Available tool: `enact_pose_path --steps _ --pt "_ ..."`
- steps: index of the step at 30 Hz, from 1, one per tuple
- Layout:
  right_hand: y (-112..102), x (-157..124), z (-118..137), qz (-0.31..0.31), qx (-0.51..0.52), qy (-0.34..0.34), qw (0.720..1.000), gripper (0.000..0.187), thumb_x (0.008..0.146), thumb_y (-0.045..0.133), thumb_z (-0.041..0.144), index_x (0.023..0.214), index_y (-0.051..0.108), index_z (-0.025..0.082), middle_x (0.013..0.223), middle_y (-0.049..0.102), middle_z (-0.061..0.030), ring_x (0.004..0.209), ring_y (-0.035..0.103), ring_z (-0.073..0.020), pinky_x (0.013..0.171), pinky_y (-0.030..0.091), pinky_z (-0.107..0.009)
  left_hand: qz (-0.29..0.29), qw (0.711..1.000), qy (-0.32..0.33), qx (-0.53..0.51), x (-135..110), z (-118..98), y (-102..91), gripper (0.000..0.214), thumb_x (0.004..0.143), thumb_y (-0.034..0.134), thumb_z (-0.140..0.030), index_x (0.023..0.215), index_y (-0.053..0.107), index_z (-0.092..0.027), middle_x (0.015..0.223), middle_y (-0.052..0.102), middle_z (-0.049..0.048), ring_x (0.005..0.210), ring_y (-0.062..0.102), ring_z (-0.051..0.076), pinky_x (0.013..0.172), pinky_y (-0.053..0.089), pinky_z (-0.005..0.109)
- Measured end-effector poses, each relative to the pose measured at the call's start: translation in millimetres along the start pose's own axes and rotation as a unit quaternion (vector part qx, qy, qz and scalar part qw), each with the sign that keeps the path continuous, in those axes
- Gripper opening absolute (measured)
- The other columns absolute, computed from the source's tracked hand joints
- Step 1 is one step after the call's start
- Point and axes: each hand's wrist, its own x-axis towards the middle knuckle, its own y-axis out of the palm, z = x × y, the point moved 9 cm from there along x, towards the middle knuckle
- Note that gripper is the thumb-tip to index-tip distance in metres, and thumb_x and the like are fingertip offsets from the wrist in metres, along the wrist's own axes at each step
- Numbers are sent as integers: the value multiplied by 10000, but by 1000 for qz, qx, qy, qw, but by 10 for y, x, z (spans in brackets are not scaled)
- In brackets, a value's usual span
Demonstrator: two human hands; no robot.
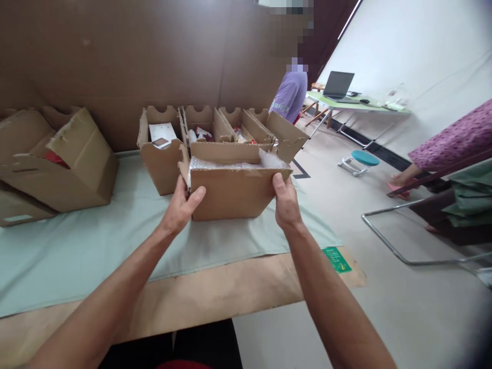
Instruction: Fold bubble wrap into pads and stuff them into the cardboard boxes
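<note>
Between my two hands is a cardboard box [234, 197] with an open top, and clear bubble wrap [234, 164] shows inside it. My left hand [182, 207] grips the box's left end, thumb on the front face and fingers hidden behind the edge. On the opposite end, my right hand [287, 202] holds the box with its thumb near the top corner. Just behind stands a row of several similar open boxes; the leftmost box [159, 169] contains a white carton [162, 133]. Red and white packets [203, 134] lie in the box beside it.
More cardboard boxes [88, 164] stand at the left on the pale green cloth [130, 220]. A tall cardboard panel [154, 56] rises behind. To the right are a person in a purple shirt [290, 95], a table with a laptop [338, 84], a blue stool [364, 158] and a metal chair frame [388, 251].
</note>
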Motion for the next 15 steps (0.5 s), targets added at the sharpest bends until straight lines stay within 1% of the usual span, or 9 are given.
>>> enact_pose_path --steps 2,4,5,7,9,11,13,14,15 --pt "55 -73 32 -42 7 4 999 632 979 451 697 1392 582 237 1398 641 -95 1383 541 -245 1204 412 -460 -15 998 11 -54 46 -70 89 852 931 563 -670 1611 301 -229 1651 426 151 1536 397 317 1287 299 490" --pt "58 -213 106 -57 22 10 998 615 983 485 656 1422 559 232 1369 657 -102 1347 574 -252 1180 438 -457 -21 998 7 -65 -34 -137 107 835 941 573 -648 1616 294 -243 1670 402 134 1553 368 310 1300 273 478" --pt "46 -317 163 -57 29 10 998 606 977 524 632 1431 552 231 1346 668 -105 1317 597 -258 1162 456 -449 -22 998 1 -64 -133 -167 89 827 947 573 -638 1621 289 -252 1672 403 127 1555 366 313 1301 273 486" --pt "9 -593 309 -59 28 6 998 600 965 588 593 1440 543 231 1314 680 -113 1287 619 -273 1146 470 -448 -34 998 -18 -55 -450 -223 -12 804 959 576 -611 1630 284 -277 1660 426 106 1556 365 317 1303 273 502" --pt "23 -920 468 -60 13 8 998 607 968 602 577 1465 525 235 1343 660 -129 1333 593 -296 1160 461 -464 -60 997 -45 -31 -898 -266 -208 761 966 587 -575 1625 312 -312 1615 491 76 1552 374 315 1308 275 502" --pt "183 -1215 610 -35 11 20 999 636 977 590 582 1509 487 249 1406 625 -141 1377 565 -310 1164 467 -470 -91 991 -93 11 -1393 -261 -488 696 966 601 -541 1596 383 -344 1518 588 51 1533 407 322 1310 294 497" --pt "496 -1390 732 12 34 37 999 680 977 592 591 1555 437 268 1471 591 -133 1387 561 -308 1162 479 -464 -152 976 -147 49 -1812 -233 -880 685 963 600 -542 1586 397 -342 1426 652 50 1525 415 337 1313 295 501" --pt "683 -1412 793 39 51 42 997 704 969 606 593 1568 420 274 1494 580 -125 1387 561 -303 1169 475 -461 -181 966 -171 75 -1945 -230 -1083 671 978 576 -541 1588 391 -335 1417 655 52 1542 385 335 1327 260 501" --pt "868 -1389 854 63 67 42 995 724 958 622 595 1573 413 276 1505 577 -117 1385 562 -298 1179 466 -459 -183 960 -183 110 -1989 -249 -1234 665 999 535 -542 1603 354 -328 1433 641 52 1564 344 326 1340 216 502"
